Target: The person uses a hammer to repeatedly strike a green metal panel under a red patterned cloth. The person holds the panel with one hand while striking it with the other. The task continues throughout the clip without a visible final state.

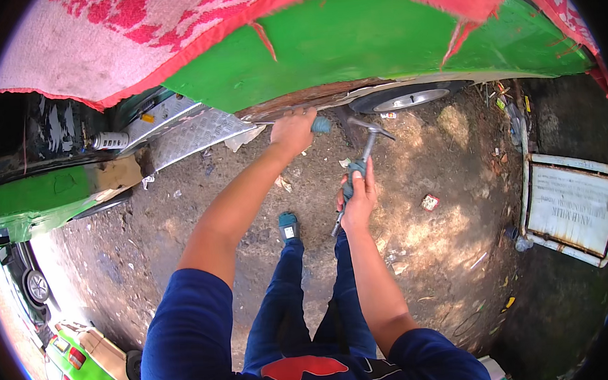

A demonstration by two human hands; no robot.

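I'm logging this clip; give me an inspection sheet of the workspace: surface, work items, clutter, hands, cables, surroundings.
Surface: brown dirt ground, uneven and littered, with sunlit patches.
Work items: hammer; teal-handled tool, its tip unclear; green vehicle panel, rust-brown along its lower edge.
Clutter: red-and-white packet and yellow scrap on the ground; spray can beside the checker-plate metal.
Hands: left hand closed around the teal-handled tool; right hand gripping the hammer.
Cables: nothing seen.
Surroundings: pink-and-white cloth over the panel; wheel; rusty-framed white sign; green vehicle at lower left.
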